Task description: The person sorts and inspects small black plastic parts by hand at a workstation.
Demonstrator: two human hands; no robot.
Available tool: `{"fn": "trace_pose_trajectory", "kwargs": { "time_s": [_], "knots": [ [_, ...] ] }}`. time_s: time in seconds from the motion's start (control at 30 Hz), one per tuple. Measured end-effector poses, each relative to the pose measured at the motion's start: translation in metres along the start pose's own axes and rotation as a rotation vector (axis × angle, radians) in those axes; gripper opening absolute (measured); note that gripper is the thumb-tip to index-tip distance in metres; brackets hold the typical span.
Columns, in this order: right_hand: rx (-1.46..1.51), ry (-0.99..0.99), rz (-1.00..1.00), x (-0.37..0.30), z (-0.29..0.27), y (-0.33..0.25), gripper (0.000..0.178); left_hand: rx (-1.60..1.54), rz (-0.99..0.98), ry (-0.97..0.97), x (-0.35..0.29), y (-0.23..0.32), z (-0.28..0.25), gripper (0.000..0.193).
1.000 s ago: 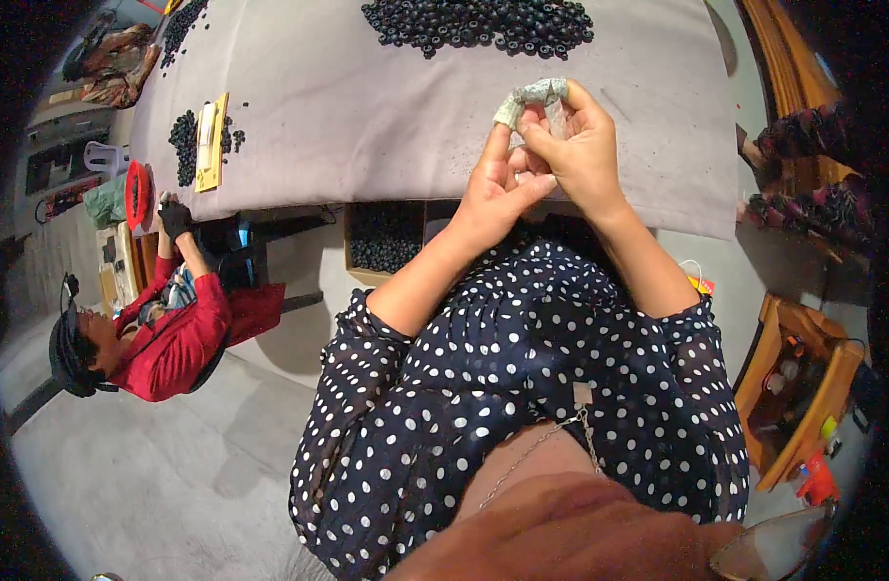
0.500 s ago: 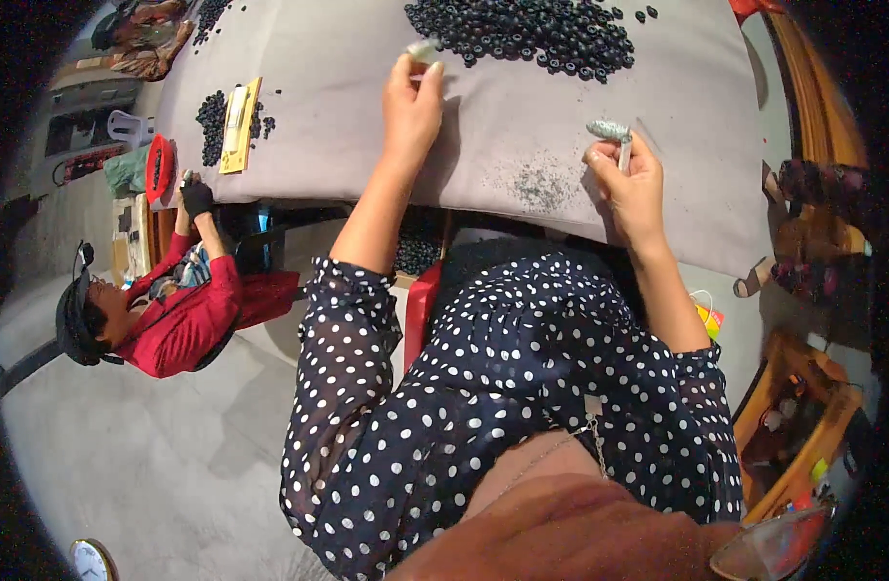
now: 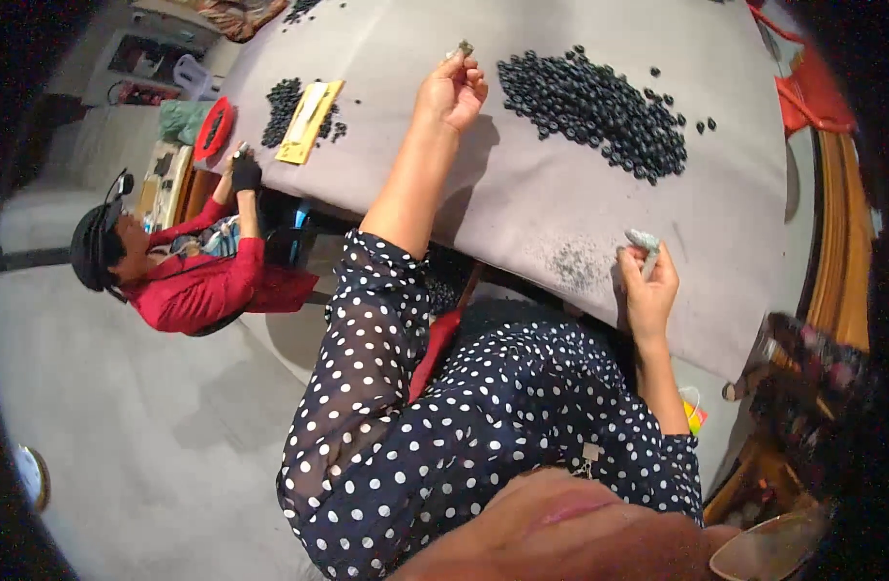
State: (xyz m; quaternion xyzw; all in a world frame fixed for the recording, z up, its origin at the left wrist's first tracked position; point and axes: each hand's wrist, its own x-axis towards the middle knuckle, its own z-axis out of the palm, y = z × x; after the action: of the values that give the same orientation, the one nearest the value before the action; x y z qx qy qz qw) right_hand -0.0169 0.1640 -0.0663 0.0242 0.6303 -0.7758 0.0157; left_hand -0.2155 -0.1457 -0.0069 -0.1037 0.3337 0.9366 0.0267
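Two bare hands work apart over a grey cloth-covered table [image 3: 560, 194]. Left hand [image 3: 452, 89] is raised and reaching out, fingertips pressed together on a small dark greenish piece [image 3: 465, 47], held clear of the cloth just beside the big heap of small black round beads [image 3: 594, 102], probably so it can be looked over or set among them. Right hand [image 3: 646, 283] sits near the table's front edge, fingers pinching a pale grey elongated piece [image 3: 644, 241]; its long axis tilts up and away toward the heap. A faint dark speckled patch [image 3: 572, 263] lies just left of it. Far left, another person in a red top [image 3: 207, 281] sits by a yellow card [image 3: 309, 121] and a smaller black pile [image 3: 282, 108].
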Motion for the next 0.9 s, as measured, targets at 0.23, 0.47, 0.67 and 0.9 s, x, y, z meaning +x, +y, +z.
{"fn": "trace_pose_trajectory", "kwargs": {
  "time_s": [0.23,0.47,0.67,0.9],
  "knots": [
    [0.001,0.062,-0.018,-0.008,0.002,-0.011,0.013,-0.02,0.201,0.101,-0.004,0.05,-0.008,0.013],
    [-0.112,0.07,-0.042,0.002,0.001,-0.002,0.014,0.67,0.299,0.083,-0.067,-0.075,0.005,0.027],
    [0.102,-0.007,-0.029,0.001,0.0,0.003,0.015,1.237,0.628,-0.016,-0.041,-0.108,-0.027,0.012],
    [-0.028,0.0,-0.025,-0.004,0.0,-0.001,0.015,1.764,0.713,0.033,-0.046,-0.103,-0.007,0.024]
  ]
}}
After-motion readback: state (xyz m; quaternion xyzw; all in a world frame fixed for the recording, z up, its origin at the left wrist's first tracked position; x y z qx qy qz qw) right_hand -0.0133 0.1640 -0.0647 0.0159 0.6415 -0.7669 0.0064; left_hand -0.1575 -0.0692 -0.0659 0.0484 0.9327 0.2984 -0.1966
